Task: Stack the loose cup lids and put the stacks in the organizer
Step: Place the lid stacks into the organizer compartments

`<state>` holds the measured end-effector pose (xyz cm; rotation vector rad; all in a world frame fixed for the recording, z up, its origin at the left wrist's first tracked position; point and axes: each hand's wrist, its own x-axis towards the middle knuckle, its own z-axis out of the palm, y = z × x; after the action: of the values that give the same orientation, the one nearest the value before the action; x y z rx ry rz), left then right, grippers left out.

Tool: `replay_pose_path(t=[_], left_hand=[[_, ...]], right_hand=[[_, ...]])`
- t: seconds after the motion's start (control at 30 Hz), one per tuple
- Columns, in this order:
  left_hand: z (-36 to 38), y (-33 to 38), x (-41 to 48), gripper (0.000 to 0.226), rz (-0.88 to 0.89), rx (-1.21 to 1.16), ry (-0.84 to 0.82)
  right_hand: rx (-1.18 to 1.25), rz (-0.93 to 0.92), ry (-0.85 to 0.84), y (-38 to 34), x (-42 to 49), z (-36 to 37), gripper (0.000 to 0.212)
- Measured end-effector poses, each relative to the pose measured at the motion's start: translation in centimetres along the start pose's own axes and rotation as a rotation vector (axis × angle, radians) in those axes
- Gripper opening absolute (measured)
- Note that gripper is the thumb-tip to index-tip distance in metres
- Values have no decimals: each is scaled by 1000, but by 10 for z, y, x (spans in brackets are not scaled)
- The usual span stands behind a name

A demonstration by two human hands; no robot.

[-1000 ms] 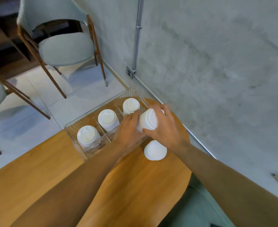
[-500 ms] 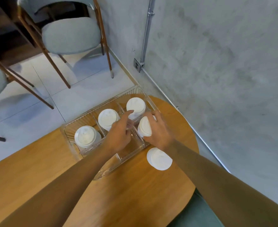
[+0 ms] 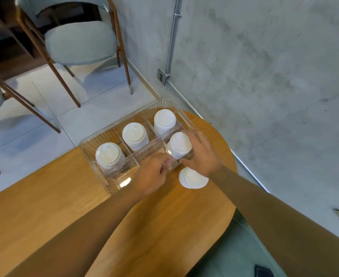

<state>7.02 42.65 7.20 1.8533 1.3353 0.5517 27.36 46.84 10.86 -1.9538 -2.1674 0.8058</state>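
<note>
Lid stacks first, left to right: three of them (image 3: 109,154) (image 3: 134,134) (image 3: 164,120) stand upright in the far row of the clear organizer (image 3: 114,177), all beyond the left hand's knuckles. The left hand (image 3: 152,176) sits at the near wall, fingers curled over it, looks like it's steadying the thing. The two near compartments around those fingers look empty.

Just right of that, the right hand (image 3: 201,154) is curved loosely round the fourth stack (image 3: 179,144), thumb on the near side, fingers round the far side. That stack is standing in the near-right compartment, so I'd say this one's basically placed.

What matters next is the last stack (image 3: 193,177). It's out on the table (image 3: 64,206), tucked right under the right wrist on the near side, just outside the organizer wall. It's standing upright, axis vertical, pretty short. The right hand is clearly nearer, almost on top of it; the left would have to cross over. Free slots are to the left of the right hand.

Surface is a rounded wooden tabletop with a smooth finish. Room: pale tile floor (image 3: 74,120), a padded chair (image 3: 80,43) past the table, and a bare concrete wall (image 3: 264,76) with a metal pipe (image 3: 172,37) running down to an outlet (image 3: 162,76).
</note>
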Motion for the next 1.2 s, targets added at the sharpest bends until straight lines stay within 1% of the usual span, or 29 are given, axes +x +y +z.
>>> replay_pose_path(t=[0.1, 0.17, 0.27, 0.37, 0.43, 0.5, 0.57, 0.67, 0.77, 0.87, 1.07, 1.2], left_hand=[[13, -1, -18, 31, -23, -12, -67], [22, -4, -28, 33, -73, -2, -147], [40, -12, -38, 40, -191, 26, -306], [62, -19, -37, 53, -254, 46, -379], [76, -22, -32, 66, -260, 64, -372], [88, -25, -26, 78, -267, 49, -315], [101, -31, -20, 83, -240, -1, -230], [119, -38, -16, 91, -210, -106, -166], [132, -34, -10, 90, -225, -167, -88], [140, -31, -2, 88, -232, -183, -33], [141, -30, 7, 81, -236, -77, -31], [134, -19, -1, 83, -176, 1, -54]], right_hand=[[-11, 29, 103, 7, -33, 6, 79], [-46, 79, 113, 10, -55, 12, 75], [-102, 143, 48, 17, -77, 28, 92], [-131, 168, -25, 21, -80, 45, 106], [-117, 194, -27, 23, -76, 54, 109], [-90, 205, -3, 27, -72, 62, 108], [-83, 207, 23, 32, -69, 70, 107], [-92, 205, 49, 39, -68, 77, 101], [-92, 199, 55, 41, -67, 82, 93], [-95, 202, 46, 44, -68, 85, 92], [-76, 179, 6, 47, -68, 79, 94], [-35, 184, -26, 47, -80, 65, 96]])
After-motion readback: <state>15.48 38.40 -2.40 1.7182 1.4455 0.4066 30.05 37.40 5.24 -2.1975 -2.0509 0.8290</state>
